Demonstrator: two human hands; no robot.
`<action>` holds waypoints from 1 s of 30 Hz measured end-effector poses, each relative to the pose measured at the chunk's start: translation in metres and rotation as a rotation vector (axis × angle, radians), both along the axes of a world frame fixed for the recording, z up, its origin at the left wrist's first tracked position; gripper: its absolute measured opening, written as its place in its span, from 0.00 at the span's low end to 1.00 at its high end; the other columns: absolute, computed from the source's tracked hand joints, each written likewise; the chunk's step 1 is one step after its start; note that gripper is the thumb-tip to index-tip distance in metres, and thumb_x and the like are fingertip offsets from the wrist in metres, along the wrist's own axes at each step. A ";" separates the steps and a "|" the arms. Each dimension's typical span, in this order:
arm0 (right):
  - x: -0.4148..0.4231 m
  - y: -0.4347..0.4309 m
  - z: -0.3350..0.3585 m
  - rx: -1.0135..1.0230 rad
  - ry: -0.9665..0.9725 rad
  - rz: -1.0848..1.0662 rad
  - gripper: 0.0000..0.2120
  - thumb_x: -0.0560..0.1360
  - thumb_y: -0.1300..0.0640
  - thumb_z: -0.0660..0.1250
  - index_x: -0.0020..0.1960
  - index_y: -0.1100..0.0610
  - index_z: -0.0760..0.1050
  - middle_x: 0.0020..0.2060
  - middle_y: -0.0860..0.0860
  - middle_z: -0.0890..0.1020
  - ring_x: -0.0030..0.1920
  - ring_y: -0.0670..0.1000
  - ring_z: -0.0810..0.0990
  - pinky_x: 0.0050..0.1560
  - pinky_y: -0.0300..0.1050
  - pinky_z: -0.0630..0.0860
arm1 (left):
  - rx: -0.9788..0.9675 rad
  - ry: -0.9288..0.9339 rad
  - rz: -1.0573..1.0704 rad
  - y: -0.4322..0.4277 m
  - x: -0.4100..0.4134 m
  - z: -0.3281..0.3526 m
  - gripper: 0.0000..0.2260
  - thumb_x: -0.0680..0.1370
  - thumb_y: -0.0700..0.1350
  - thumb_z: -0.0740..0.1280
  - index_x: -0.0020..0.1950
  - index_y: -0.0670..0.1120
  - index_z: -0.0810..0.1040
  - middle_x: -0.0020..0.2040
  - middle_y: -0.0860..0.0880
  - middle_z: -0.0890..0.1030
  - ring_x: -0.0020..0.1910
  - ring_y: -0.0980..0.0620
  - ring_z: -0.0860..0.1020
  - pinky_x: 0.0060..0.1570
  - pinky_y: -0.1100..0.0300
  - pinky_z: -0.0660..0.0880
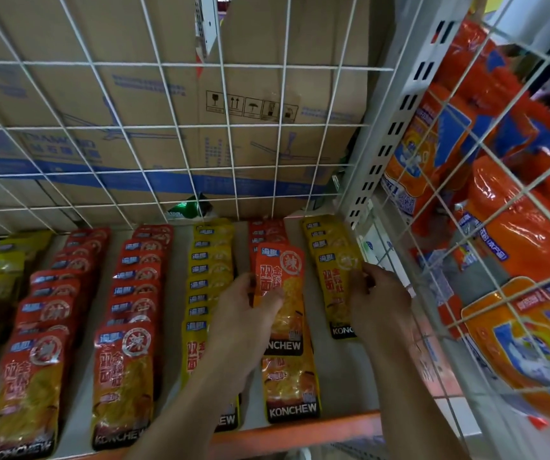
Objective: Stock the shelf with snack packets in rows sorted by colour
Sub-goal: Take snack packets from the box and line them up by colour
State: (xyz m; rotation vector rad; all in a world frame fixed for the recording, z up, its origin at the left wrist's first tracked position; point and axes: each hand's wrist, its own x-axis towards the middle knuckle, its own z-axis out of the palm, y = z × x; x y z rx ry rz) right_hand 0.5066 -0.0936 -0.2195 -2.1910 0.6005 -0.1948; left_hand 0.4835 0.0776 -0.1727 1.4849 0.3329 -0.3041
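A glossy red foil packet is pinched by the left hand over the red row on the flat grey shelf. The crinkly yellow packet beside it is gripped edgewise by the right hand.

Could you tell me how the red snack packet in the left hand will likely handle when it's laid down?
Probably light: the left hand holds the red snack packet by one edge. Its glossy film looks slippery, so it may slide over the red row below. Likely semi-floppy, though it holds flat now.
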 end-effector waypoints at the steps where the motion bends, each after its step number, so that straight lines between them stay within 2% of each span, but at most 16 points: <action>1: 0.000 0.000 -0.002 -0.019 0.004 -0.007 0.13 0.81 0.54 0.59 0.60 0.55 0.78 0.51 0.53 0.76 0.48 0.52 0.75 0.47 0.43 0.70 | -0.004 -0.003 0.004 0.000 0.000 0.000 0.06 0.80 0.43 0.65 0.55 0.51 0.77 0.38 0.58 0.84 0.35 0.63 0.82 0.26 0.73 0.72; 6: 0.002 0.003 -0.007 -0.084 0.053 -0.031 0.15 0.81 0.53 0.58 0.63 0.55 0.76 0.58 0.55 0.73 0.56 0.57 0.75 0.50 0.45 0.70 | 0.011 -0.017 0.005 0.001 0.000 0.000 0.07 0.80 0.43 0.65 0.57 0.49 0.77 0.41 0.57 0.84 0.37 0.63 0.82 0.28 0.74 0.72; 11: 0.000 0.007 -0.011 -0.190 0.068 -0.054 0.15 0.81 0.51 0.58 0.63 0.55 0.75 0.57 0.56 0.76 0.58 0.59 0.75 0.55 0.54 0.74 | 0.033 -0.021 0.003 0.002 0.002 -0.003 0.06 0.79 0.44 0.66 0.56 0.50 0.78 0.42 0.57 0.84 0.39 0.62 0.82 0.29 0.73 0.73; 19: -0.006 0.010 -0.006 -0.293 0.105 -0.066 0.15 0.81 0.50 0.58 0.62 0.57 0.74 0.57 0.56 0.76 0.58 0.59 0.75 0.51 0.50 0.71 | 0.059 -0.026 -0.003 0.002 0.001 -0.006 0.06 0.79 0.45 0.66 0.56 0.51 0.77 0.43 0.56 0.84 0.39 0.62 0.82 0.29 0.73 0.73; 22: -0.014 0.016 0.003 -0.335 -0.012 -0.069 0.14 0.80 0.52 0.61 0.61 0.57 0.75 0.55 0.55 0.77 0.54 0.57 0.76 0.49 0.49 0.71 | 0.054 -0.041 0.004 0.004 -0.001 -0.004 0.05 0.80 0.45 0.65 0.54 0.51 0.78 0.41 0.57 0.84 0.39 0.62 0.82 0.30 0.72 0.73; 26: -0.018 0.027 0.027 0.081 -0.101 0.147 0.10 0.80 0.51 0.62 0.57 0.52 0.78 0.46 0.46 0.80 0.48 0.45 0.78 0.46 0.41 0.72 | 0.060 -0.047 0.017 0.007 -0.005 -0.003 0.05 0.80 0.47 0.65 0.52 0.51 0.79 0.45 0.54 0.85 0.44 0.56 0.83 0.44 0.58 0.78; 28: -0.020 0.034 0.037 0.220 -0.096 0.268 0.03 0.78 0.51 0.64 0.51 0.47 0.76 0.41 0.41 0.80 0.43 0.39 0.79 0.42 0.34 0.72 | 0.047 -0.051 0.021 0.007 -0.008 0.000 0.05 0.80 0.46 0.65 0.51 0.50 0.80 0.45 0.52 0.85 0.46 0.52 0.84 0.50 0.50 0.80; 30: -0.020 0.045 0.041 0.362 -0.103 0.325 0.03 0.78 0.54 0.66 0.48 0.45 0.76 0.36 0.43 0.80 0.37 0.39 0.79 0.35 0.31 0.73 | 0.072 -0.078 0.028 0.009 -0.013 0.004 0.05 0.80 0.46 0.65 0.49 0.50 0.81 0.44 0.50 0.85 0.46 0.49 0.83 0.53 0.47 0.79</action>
